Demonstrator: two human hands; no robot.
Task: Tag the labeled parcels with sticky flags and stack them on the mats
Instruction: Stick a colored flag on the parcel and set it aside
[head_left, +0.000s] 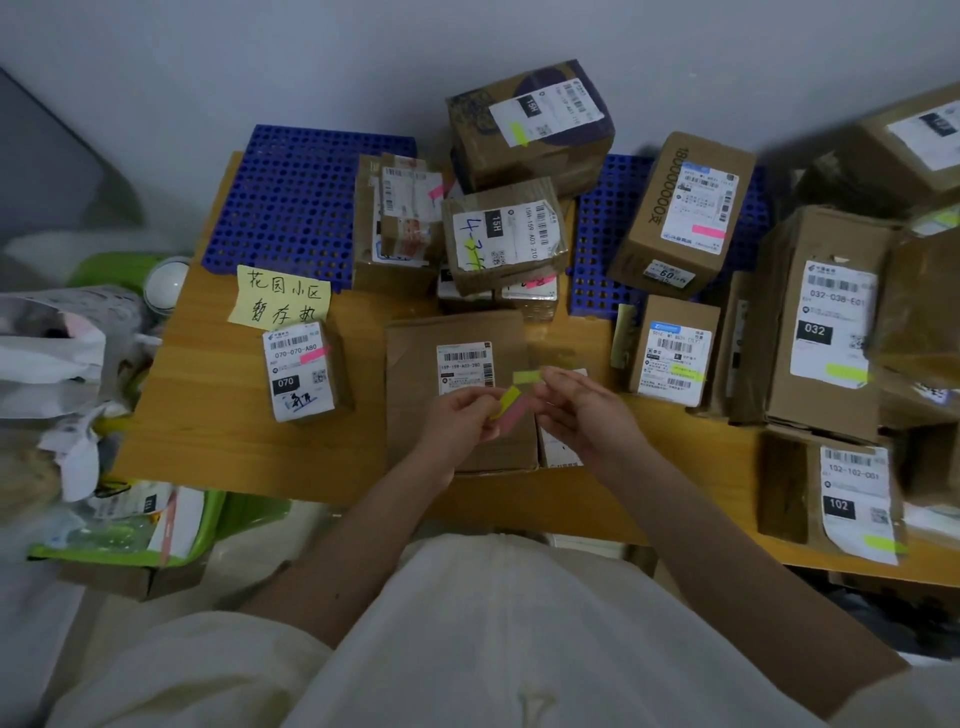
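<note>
Cream short-sleeved top (519, 649), loose and lightly creased, bare forearms, no rings or watch visible

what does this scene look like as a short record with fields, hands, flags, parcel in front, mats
left hand: left hand pinches a pad of sticky flags
right hand: right hand pinches one yellow flag
parcel in front: flat parcel under the hands, white label, no flag on it yet
mats: blue mats at the table's far side, parcels stacked on them
note: yellow handwritten note
</note>
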